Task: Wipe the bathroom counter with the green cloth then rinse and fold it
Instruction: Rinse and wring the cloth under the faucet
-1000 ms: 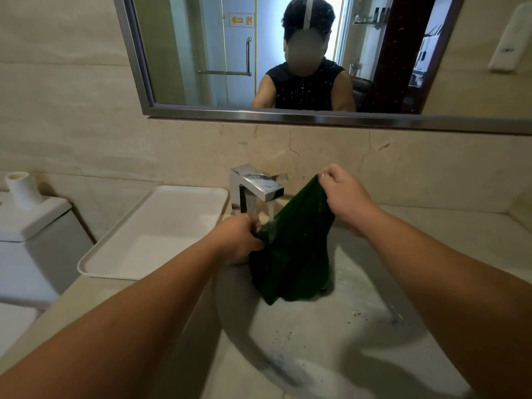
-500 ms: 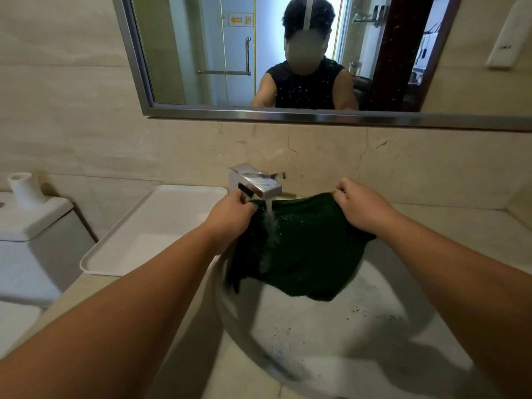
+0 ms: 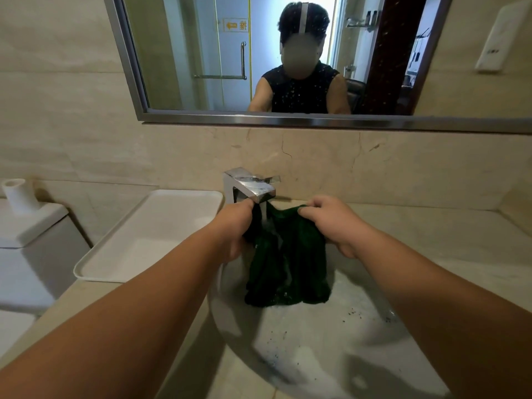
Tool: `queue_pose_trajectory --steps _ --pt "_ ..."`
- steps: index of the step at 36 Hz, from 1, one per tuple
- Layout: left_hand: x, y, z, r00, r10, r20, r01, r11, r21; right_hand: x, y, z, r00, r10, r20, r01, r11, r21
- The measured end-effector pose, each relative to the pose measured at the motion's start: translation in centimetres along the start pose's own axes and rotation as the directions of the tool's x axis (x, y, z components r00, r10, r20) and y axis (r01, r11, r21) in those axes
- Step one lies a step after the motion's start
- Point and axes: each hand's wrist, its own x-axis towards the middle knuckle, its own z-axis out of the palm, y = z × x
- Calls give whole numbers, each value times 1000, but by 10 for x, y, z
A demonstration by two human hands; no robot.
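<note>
The dark green cloth (image 3: 288, 263) hangs wet over the white sink basin (image 3: 331, 349), under the chrome faucet (image 3: 253, 188). Water runs from the spout onto the cloth's upper middle. My left hand (image 3: 234, 226) grips the cloth's upper left edge just below the spout. My right hand (image 3: 331, 223) grips the upper right edge. The cloth sags in folds between both hands, its lower end reaching into the basin. The beige stone counter (image 3: 449, 254) surrounds the sink.
A white rectangular tray (image 3: 149, 237) lies on the counter left of the faucet. A white toilet tank (image 3: 28, 234) with a paper roll (image 3: 18, 195) stands at far left. A mirror (image 3: 288, 67) hangs on the wall above. Dark specks dot the basin.
The cloth was first held slanting, my right hand high. Both hands then levelled and spread it under the running water. Now my hands are closer together and the cloth hangs bunched in folds.
</note>
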Motion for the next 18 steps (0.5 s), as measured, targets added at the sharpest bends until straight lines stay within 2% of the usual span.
queue_pose_trajectory --steps 3,5,7,13,18 --pt "-2 -3 3 997 31 64 -29 999 -39 -10 -6 8 980 0 201 22 994 -107" --pt "1 -7 0 997 49 63 -46 998 -48 -16 -3 10 925 94 369 -21 980 -198" --pt "5 -11 -4 997 63 39 -61 997 -48 -16 7 10 882 154 445 -51 971 -233" --pt "5 -12 -14 994 108 19 -107 994 -6 -8 43 18 876 200 439 22 892 -451" --pt "3 -9 -23 982 168 -90 -168 986 5 -2 70 17 878 306 367 -23 795 -606"
